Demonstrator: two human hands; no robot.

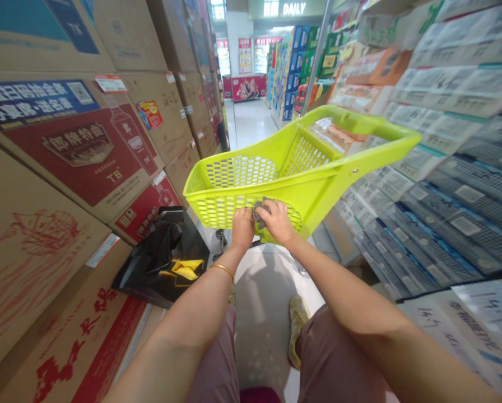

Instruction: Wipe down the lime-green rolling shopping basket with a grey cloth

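Note:
A lime-green plastic shopping cart (229, 193) with slotted sides stands across the aisle before me, its handle to the right. My right hand (279, 223) is closed around a bunched dark grey cloth (260, 214) and presses it against the near side wall. Just left of it, my left hand (243, 226) is closed with its fingertips at the same slotted wall, beside the cloth. The fingertips of that hand are partly hidden, and it appears to grip the wall. The basket's slotted inner side shows above my hands.
Stacked cardboard boxes (78, 145) line the left. A black bag (158, 257) with a yellow cloth (187, 268) lies against them near the cart's wheels. On the right are piled packaged goods (436, 212). The tiled floor (255, 120) runs back to a red freezer (249, 88).

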